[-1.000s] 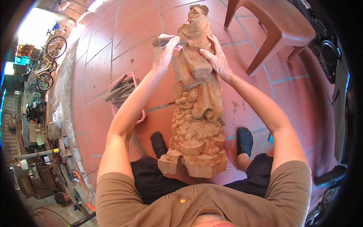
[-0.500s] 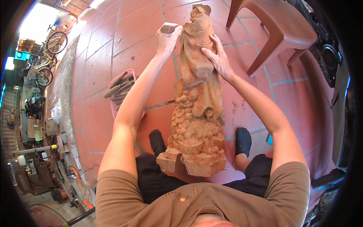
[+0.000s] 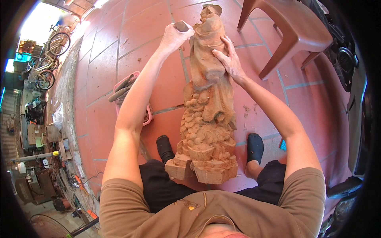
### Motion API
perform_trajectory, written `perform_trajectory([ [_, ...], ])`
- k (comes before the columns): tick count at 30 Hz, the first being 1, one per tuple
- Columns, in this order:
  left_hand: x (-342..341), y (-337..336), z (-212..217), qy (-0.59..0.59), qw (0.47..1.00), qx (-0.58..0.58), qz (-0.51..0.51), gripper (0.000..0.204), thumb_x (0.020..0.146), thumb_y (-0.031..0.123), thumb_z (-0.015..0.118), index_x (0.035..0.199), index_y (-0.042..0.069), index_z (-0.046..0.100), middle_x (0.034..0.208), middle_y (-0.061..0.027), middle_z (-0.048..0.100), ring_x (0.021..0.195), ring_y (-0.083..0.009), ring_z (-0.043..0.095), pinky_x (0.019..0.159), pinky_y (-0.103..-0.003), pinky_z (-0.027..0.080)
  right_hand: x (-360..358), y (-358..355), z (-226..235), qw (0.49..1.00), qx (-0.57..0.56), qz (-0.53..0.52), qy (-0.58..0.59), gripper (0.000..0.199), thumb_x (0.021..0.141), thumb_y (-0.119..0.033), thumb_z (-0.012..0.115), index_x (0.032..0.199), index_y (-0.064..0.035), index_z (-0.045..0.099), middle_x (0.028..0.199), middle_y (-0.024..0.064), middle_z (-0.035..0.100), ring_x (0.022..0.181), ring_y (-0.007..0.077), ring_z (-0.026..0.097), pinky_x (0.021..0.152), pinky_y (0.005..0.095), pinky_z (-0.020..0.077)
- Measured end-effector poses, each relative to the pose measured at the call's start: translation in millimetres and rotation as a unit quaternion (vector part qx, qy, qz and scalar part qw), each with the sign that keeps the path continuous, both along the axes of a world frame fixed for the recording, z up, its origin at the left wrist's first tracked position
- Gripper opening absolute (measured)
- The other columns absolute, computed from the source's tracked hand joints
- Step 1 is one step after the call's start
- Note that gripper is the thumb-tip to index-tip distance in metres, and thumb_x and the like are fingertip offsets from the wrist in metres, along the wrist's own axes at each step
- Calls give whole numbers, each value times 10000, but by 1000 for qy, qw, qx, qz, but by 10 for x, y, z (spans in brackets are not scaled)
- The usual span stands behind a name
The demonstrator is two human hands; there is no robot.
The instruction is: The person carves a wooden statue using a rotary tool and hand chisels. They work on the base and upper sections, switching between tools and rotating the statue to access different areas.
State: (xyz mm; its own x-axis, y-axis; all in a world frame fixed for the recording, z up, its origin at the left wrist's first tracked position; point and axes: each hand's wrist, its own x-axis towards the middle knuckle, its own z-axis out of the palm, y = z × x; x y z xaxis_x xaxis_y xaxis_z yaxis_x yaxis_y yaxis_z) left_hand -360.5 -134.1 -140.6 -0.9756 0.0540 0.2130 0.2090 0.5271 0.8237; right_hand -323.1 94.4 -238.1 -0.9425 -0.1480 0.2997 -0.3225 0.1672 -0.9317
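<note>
A carved wooden statue [image 3: 210, 101] lies lengthwise in front of me, its block-like base toward me and its robed upper part at the far end. My left hand [image 3: 173, 39] is closed around a brown wooden-handled tool [image 3: 181, 26] at the statue's upper left side. The handle's end sticks out above the fist, while the tool's working end is hidden. On the right side of the robe, my right hand [image 3: 229, 62] rests with its fingers stretched along the wood and the thumb apart.
Left of the statue, a pink basket [image 3: 149, 116] holds several dark stick-like pieces [image 3: 119, 93], partly behind my left forearm. A brown plastic chair [image 3: 299, 33] stands at the far right. Bicycles [image 3: 49, 59] and clutter line the left side. My feet flank the statue's base.
My left hand has turned and shifted slightly outward, the tool still in it, and the left elbow has moved a little left. My right hand stays on the statue.
</note>
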Motion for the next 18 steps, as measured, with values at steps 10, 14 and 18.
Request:
perform_trajectory([
  [10, -18, 9, -148, 69, 997, 9, 35, 174, 880, 172, 719, 975, 29, 696, 894, -50, 726, 831, -106, 670, 790, -263, 529, 6, -65, -9, 1000, 0, 1, 2, 812, 863, -465, 697, 1465, -15, 389, 1594, 226, 242, 1470, 348, 285, 1185, 397, 268],
  [14, 52, 90, 61, -42, 998, -34, 18, 176, 873, 176, 717, 964, 27, 696, 890, -51, 726, 833, -108, 671, 798, -263, 530, -16, 2, -28, 1000, 9, -2, 6, 810, 862, -462, 698, 1466, -18, 389, 1594, 227, 240, 1468, 352, 287, 1186, 398, 271],
  [18, 96, 55, 210, -88, 995, 7, 38, 175, 867, 175, 717, 959, 27, 700, 880, -48, 721, 825, -108, 667, 786, -263, 526, -7, 16, 15, 1000, 9, -1, 2, 809, 861, -461, 698, 1467, -23, 390, 1596, 226, 238, 1468, 355, 287, 1186, 401, 272],
])
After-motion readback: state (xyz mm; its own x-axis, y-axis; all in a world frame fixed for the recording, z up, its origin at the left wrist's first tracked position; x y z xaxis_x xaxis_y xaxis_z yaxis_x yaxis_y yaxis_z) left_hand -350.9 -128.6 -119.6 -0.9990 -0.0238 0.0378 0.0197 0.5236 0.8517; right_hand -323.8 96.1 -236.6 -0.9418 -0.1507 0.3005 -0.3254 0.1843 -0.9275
